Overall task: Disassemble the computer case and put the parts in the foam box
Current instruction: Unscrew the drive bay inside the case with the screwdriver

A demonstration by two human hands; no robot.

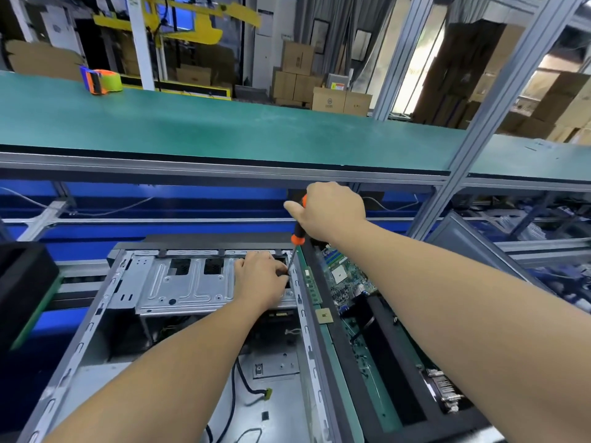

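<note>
Currently our right hand (332,212) grips the screwdriver (296,231); left hand (260,279) pinches its tip at the case (198,282) bracket. If we slip, the blade jabs fingers, or the screw drops under our left wrist. Foam box (393,356) sits under our right forearm.

Table (329,334) with green mat, only strips visible: open computer case (179,298) sits on it, black foam box (393,356) just beside on right. Green shelf (224,129) above carries orange-and-green tape dispenser (101,80) at far left.
</note>
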